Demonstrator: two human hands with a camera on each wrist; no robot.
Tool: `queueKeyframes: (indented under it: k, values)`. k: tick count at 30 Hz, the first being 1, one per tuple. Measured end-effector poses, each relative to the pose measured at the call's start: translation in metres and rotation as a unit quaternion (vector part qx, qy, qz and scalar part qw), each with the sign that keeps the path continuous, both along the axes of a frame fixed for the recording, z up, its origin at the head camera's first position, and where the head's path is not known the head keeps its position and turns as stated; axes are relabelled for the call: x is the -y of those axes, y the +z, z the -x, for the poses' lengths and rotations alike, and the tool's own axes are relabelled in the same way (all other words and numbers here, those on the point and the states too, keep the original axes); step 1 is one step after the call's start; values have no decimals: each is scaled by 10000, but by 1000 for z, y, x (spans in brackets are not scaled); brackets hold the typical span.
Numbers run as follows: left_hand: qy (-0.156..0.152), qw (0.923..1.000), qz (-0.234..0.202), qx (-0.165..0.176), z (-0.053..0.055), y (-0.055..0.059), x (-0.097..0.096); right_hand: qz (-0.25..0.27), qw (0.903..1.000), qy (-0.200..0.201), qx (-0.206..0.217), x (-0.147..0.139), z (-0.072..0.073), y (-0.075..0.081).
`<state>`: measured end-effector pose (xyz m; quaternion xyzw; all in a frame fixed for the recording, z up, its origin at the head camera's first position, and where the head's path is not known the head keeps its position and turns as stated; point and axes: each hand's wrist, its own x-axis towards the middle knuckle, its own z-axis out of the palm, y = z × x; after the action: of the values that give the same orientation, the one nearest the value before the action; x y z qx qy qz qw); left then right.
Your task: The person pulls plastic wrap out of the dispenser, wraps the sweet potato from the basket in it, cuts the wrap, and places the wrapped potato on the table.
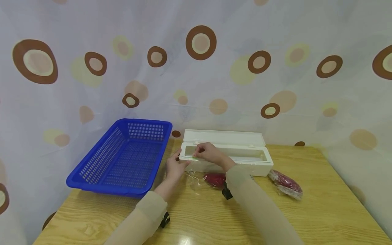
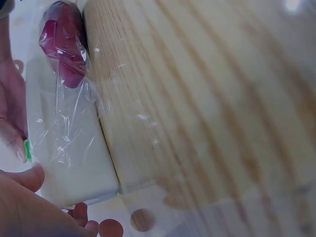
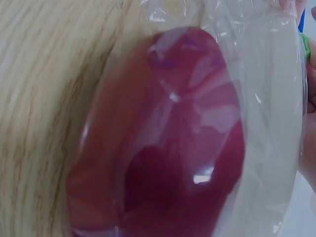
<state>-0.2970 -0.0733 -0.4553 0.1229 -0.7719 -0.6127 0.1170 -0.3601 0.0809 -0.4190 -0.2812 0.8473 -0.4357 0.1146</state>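
A long white cling film dispenser box (image 1: 260,169) has its lid (image 1: 223,137) raised at the back. My left hand (image 1: 175,168) holds the box's left end, thumb on the front top edge and fingers round the end. On the front rim near that end, my right hand (image 1: 210,152) pinches a small green slider (image 2: 27,149). Clear cling film (image 2: 64,133) hangs down the box's front onto the wood. A dark red, smooth oblong item (image 3: 182,138) lies in this film against the box front, partly hidden by my right forearm in the head view.
Right of the box lies another dark red oblong item (image 1: 286,183) wrapped in clear film. A large blue plastic basket (image 1: 120,192) stands on the left, close to my left hand. Behind the wooden table (image 1: 324,204) hangs a patterned cloth (image 1: 232,88).
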Motion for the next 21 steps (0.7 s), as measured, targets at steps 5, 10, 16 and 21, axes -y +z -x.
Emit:
queueKeyframes:
  k: [5,10,16,21]
  values:
    - [-2,9999,-100,4,-1,1,0,91,9999,38,-54,-3,1,0]
    - [-37,9999,-148,18,1,1,0,-197,9994,-34,-294,-4,2,4]
    - [-118,9996,-233,-41,1,3,1,-748,9934,-216,-841,-6,-1,7]
    - [-143,9984,-549,57,1,3,2,-919,9874,-319,-1247,-7,-4,4]
